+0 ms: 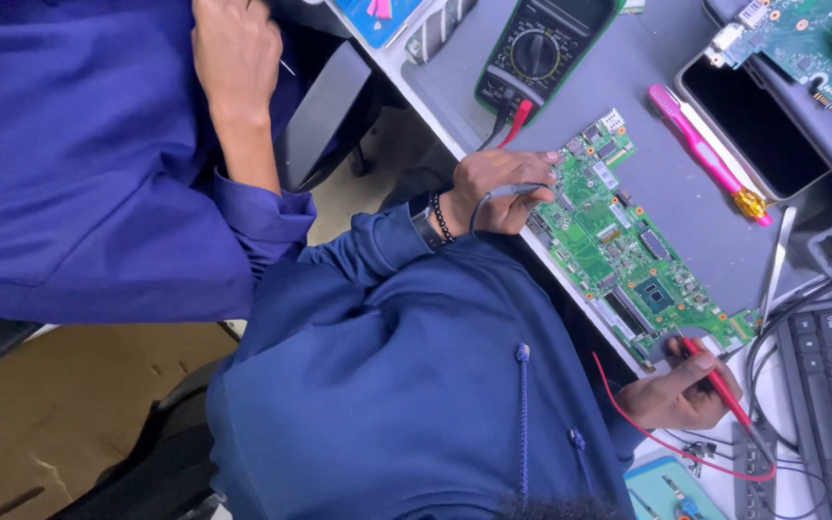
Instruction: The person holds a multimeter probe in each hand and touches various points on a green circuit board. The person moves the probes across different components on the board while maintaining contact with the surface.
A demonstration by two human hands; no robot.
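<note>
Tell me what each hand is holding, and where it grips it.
Left hand pinches a grey probe by its handle; right hand grips a red probe mid-handle.

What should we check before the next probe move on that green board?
1. Left hand grips the black probe at the upper end of the circuit board: ok.
2. Right hand grips the red probe at the board's lower end: ok.
3. Both tips on the intended pads: cannot tell, the contact points are too small to see.
4. Both leads plugged into the multimeter: ok.
5. Dial setting and reading: cannot tell, the display is cut off.
6. Tweezers and pink screwdriver lie off the board: ok.
</note>
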